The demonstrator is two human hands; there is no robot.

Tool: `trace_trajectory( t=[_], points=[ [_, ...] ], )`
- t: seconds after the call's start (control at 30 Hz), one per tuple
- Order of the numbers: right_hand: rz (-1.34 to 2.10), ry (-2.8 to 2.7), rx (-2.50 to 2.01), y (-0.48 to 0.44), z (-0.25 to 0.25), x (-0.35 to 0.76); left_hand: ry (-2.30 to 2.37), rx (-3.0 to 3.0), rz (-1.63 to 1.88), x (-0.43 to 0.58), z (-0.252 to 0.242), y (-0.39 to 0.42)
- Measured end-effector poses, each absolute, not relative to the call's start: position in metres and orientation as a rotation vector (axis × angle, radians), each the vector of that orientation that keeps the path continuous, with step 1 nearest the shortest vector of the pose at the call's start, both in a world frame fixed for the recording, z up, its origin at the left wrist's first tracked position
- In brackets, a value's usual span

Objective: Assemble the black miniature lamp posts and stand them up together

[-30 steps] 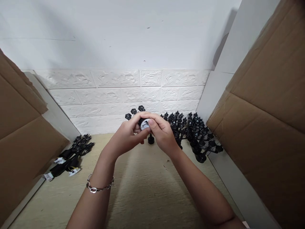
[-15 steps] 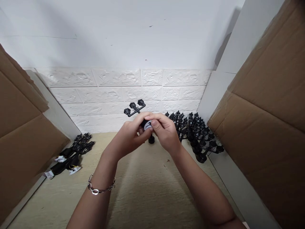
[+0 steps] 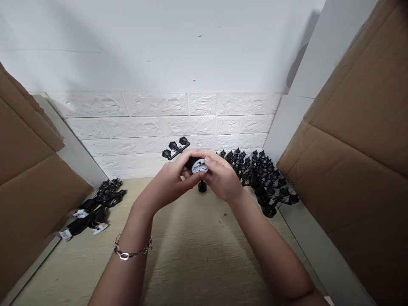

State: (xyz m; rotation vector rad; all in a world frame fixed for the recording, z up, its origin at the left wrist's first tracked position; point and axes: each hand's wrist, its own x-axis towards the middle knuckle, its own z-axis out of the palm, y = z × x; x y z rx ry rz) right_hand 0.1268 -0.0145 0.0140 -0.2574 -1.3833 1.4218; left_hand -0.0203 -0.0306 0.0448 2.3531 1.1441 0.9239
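Both hands hold one black miniature street lamp with three lantern heads, tilted so that its heads point to the far left. Its round base faces me and shows a white plastic disc with slots. My left hand is closed around the base from the left, thumb along the disc's lower edge. From the right, my right hand grips the same base, its thumb at the disc's upper right rim. Behind the hands, the dark foot of another lamp stands on the table, the rest of it hidden.
Many black lamps stand crowded at the right. Several more lie at the left, their white base discs showing, one with yellow wire. Cardboard sheets flank both sides of the wooden table. A white brick-pattern wall is behind.
The held lamp has tilted and shifted slightly left and down. More of its white disc shows between my thumbs. The lamps on both sides have stayed in place.
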Motion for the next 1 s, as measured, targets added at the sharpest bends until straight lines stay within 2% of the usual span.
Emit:
trace_trajectory(
  t=[0.2,0.53,0.77,1.0],
  points=[
    [1.478,-1.497,-0.217,-0.0115,0.0123,0.1314,1.078,2.148,0.884,-0.0277,0.0451,-0.0303],
    [1.263,-1.578,-0.325,-0.0083,0.0093,0.1318,0.950,2.046,0.890,-0.0278,0.0458,-0.0270],
    [1.061,-1.534,-0.457,-0.0119,0.0122,0.1268,1.252,2.153,0.950,-0.0279,0.0501,-0.0319],
    [1.101,-1.519,-0.467,-0.0151,0.0131,0.1255,1.193,2.136,0.957,-0.0275,0.0512,-0.0331]
  ],
)
